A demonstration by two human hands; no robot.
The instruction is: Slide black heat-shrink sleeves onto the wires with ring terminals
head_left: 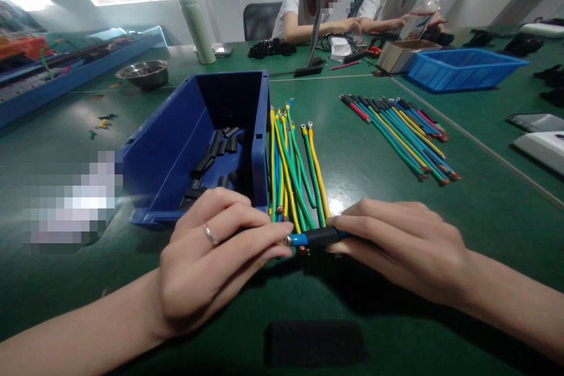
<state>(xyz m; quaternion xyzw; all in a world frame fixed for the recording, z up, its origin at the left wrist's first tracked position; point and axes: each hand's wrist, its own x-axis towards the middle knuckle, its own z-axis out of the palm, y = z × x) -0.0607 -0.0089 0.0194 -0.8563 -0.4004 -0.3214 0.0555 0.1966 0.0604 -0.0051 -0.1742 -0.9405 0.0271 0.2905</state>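
Between my hands lies a short blue cable [299, 239] with a black heat-shrink tube [323, 237] around it. The fingertips of my left hand [220, 249] pinch its metal end at the left. My right hand [396, 241] grips the tube and cable at the right, hiding that end. Just beyond my fingers, green and yellow cables [293, 170] with metal ring lugs lie side by side. To the left stands a dark blue bin [154, 158], with several loose black tube pieces [215, 153] inside.
A second row of cables [396, 135] with black sleeves lies at the right. Behind it are a cardboard box [403, 53] and a light blue tray [467, 67]. A metal bowl [145, 74] and green bottle [197, 29] stand back left. Two people sit across the table.
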